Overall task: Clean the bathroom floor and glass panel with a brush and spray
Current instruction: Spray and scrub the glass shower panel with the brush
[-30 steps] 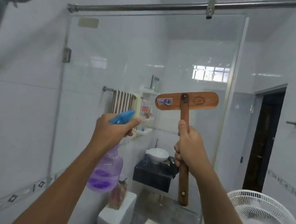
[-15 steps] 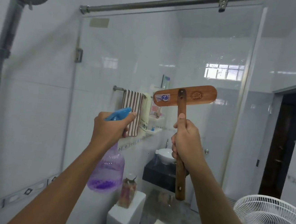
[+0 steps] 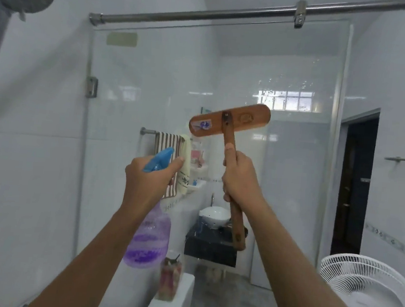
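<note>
- The left hand (image 3: 144,180) is curled round the neck of the spray bottle (image 3: 147,242), one finger lying over the blue trigger head. The purple bottle hangs below the fist, raised toward the glass panel (image 3: 292,186).
- The right hand (image 3: 242,179) grips the handle of the wooden brush (image 3: 229,122), thumb up the shaft. The head is tilted, its back to the camera; whether it touches the glass cannot be told.
- The hard head could knock or scrape the pane if it lands edge-on.
- Spray running onto the handle could loosen either grip.
- Mist might drift onto the fan (image 3: 361,295) beside the panel's edge.
</note>
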`<state>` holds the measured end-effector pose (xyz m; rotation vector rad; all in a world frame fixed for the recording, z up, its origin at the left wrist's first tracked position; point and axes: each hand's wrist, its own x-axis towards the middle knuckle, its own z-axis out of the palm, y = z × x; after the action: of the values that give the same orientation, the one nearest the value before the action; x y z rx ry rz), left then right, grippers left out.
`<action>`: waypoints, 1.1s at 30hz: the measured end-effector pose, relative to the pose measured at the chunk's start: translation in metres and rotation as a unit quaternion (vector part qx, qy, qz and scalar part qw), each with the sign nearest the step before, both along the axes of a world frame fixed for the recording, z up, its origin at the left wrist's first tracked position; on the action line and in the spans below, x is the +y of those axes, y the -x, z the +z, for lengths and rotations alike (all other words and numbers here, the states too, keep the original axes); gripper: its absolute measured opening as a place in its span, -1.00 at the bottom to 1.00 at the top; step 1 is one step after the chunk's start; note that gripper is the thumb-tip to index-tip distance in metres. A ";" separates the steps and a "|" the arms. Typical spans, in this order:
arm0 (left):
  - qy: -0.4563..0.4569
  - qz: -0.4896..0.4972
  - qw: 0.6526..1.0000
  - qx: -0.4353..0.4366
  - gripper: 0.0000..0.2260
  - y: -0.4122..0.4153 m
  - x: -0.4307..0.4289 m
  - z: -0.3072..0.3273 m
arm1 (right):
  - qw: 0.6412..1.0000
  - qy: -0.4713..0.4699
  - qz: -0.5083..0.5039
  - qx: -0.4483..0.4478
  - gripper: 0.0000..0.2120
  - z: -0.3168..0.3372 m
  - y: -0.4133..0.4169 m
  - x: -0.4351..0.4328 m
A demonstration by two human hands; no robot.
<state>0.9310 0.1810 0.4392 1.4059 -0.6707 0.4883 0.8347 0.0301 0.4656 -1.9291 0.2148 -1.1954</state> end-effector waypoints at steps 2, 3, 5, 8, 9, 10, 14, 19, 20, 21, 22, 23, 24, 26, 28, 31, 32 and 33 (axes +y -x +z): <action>0.010 0.002 1.000 -0.002 -0.76 -0.007 0.004 0.000 | 1.000 -0.006 0.001 -0.021 -0.58 0.029 -0.012 0.008; 0.015 0.002 1.000 -0.002 -0.79 -0.011 0.005 -0.001 | 1.000 -0.012 0.006 -0.027 -0.58 0.033 -0.016 0.010; 0.016 0.002 1.000 -0.003 -0.81 -0.018 0.006 -0.004 | 0.999 -0.027 0.002 -0.028 -0.59 0.018 -0.020 0.014; 0.015 -0.009 1.000 -0.022 -0.83 -0.026 0.004 -0.013 | 0.998 -0.025 -0.043 -0.042 -0.59 -0.061 -0.024 0.018; 0.014 -0.007 0.999 -0.032 -0.82 -0.030 0.004 -0.016 | 0.998 -0.035 -0.049 -0.031 -0.58 -0.093 -0.026 0.020; 0.015 -0.003 0.999 -0.040 -0.80 -0.035 0.004 -0.019 | 0.997 -0.048 -0.053 -0.011 -0.57 -0.121 -0.028 0.023; 0.009 0.001 0.999 -0.046 -0.72 -0.050 -0.001 -0.023 | 0.997 -0.067 -0.050 0.005 -0.55 -0.131 -0.034 0.032; 0.016 0.030 0.995 -0.092 -0.75 -0.053 -0.003 -0.014 | 0.996 -0.062 -0.032 -0.052 -0.55 0.011 -0.038 0.025; 0.024 0.045 0.993 -0.110 -0.75 -0.053 -0.002 -0.013 | 0.996 -0.062 -0.027 -0.054 -0.55 0.028 -0.039 0.023; 0.029 0.061 0.989 -0.129 -0.74 -0.053 -0.002 -0.012 | 0.996 -0.058 -0.027 -0.055 -0.55 0.034 -0.040 0.021; 0.027 0.075 0.986 -0.143 -0.74 -0.053 -0.001 -0.012 | 0.997 -0.049 -0.036 -0.046 -0.53 0.031 -0.041 0.020; 0.022 0.084 0.985 -0.150 -0.74 -0.056 0.000 -0.013 | 0.998 -0.037 -0.050 -0.033 -0.52 0.020 -0.040 0.020; 0.015 0.089 0.984 -0.151 -0.73 -0.057 0.001 -0.015 | 0.997 -0.026 -0.068 -0.019 -0.51 0.003 -0.038 0.021; 0.004 0.088 0.985 -0.150 -0.70 -0.061 0.003 -0.020 | 0.997 -0.016 -0.080 -0.002 -0.55 -0.039 -0.033 0.030; 0.008 0.070 0.988 -0.135 -0.66 -0.065 0.005 -0.023 | 0.998 -0.033 -0.055 0.016 -0.63 -0.068 -0.029 0.045; 0.027 0.022 0.994 -0.099 -0.63 -0.067 0.007 -0.024 | 0.998 -0.015 -0.049 0.027 -0.62 -0.050 -0.036 0.053; 0.035 0.010 0.995 -0.096 -0.62 -0.068 0.008 -0.023 | 0.998 0.002 -0.053 0.026 -0.59 -0.034 -0.040 0.051; 0.040 0.005 0.994 -0.100 -0.63 -0.069 0.009 -0.022 | 0.998 0.008 -0.052 0.017 -0.56 -0.015 -0.045 0.050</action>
<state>1.0001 0.1902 0.4176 1.2970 -0.7960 0.6633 0.8795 0.0800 0.4503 -1.9750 0.3283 -1.2356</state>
